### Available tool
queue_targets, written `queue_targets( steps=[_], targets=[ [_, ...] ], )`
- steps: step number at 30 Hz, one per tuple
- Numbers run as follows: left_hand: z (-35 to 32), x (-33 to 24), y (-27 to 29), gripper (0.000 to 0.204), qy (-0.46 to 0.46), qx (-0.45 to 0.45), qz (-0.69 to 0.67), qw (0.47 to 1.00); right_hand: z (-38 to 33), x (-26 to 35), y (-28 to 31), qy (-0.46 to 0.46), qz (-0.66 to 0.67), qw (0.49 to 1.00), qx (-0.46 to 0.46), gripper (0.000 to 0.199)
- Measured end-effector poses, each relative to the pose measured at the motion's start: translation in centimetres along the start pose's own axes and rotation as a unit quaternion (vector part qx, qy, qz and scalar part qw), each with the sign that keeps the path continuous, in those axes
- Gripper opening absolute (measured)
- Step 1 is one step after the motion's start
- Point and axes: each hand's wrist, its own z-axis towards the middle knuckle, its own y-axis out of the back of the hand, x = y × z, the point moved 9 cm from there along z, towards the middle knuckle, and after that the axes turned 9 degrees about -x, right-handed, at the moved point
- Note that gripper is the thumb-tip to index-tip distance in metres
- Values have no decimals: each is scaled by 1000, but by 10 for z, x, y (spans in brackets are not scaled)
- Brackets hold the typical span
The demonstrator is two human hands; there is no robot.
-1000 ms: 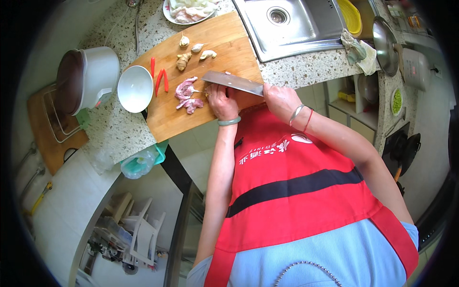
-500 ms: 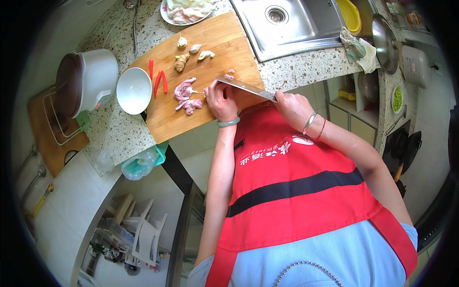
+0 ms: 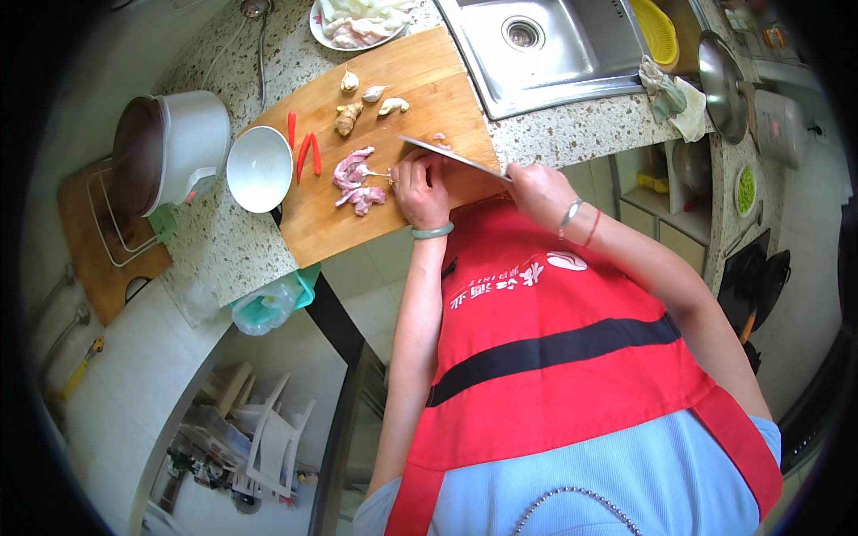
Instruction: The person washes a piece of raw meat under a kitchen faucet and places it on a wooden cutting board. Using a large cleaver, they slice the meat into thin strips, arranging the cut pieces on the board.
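On the wooden cutting board [image 3: 308, 219], my right hand [image 3: 539, 191] grips the handle of a kitchen knife [image 3: 458, 159], its blade seen nearly edge-on. My left hand [image 3: 420, 190] curls its fingers just beside the blade, pressed on a piece of pinkish raw meat mostly hidden beneath them; a pale strand runs out to the left. Left of that hand lie strips of raw meat [image 3: 352, 168]. Small cut bits [image 3: 440, 138] sit beyond the blade. Farther back are garlic bulbs [image 3: 349, 81], a ginger root [image 3: 347, 117] and red chilies [image 3: 308, 155].
A white bowl [image 3: 259, 170] stands at the board's left edge, near a lidded white container [image 3: 186, 147]. Behind the board is a plate [image 3: 316, 27] of pale food. The steel sink [image 3: 572, 54] lies at back right, with cloths [image 3: 687, 111] on its edge.
My right hand and the knife have shifted slightly left and away from me relative to the board. My left hand stays on the meat. The whole view has moved a little.
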Motion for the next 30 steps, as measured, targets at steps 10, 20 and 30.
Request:
queue_targets(
  steps=[10,20,30],
  targets=[
    [-7,6,4,14,5,-37,-16,999,-18,5,1,-16,-1,1000,5,12],
    [-4,7,0,11,8,-13,-13,1000,13,25,-4,-1,1,1000,-2,11],
    [-2,1,7,16,15,-31,-37,999,-15,3,1,-27,48,998,-12,15]
  ],
)
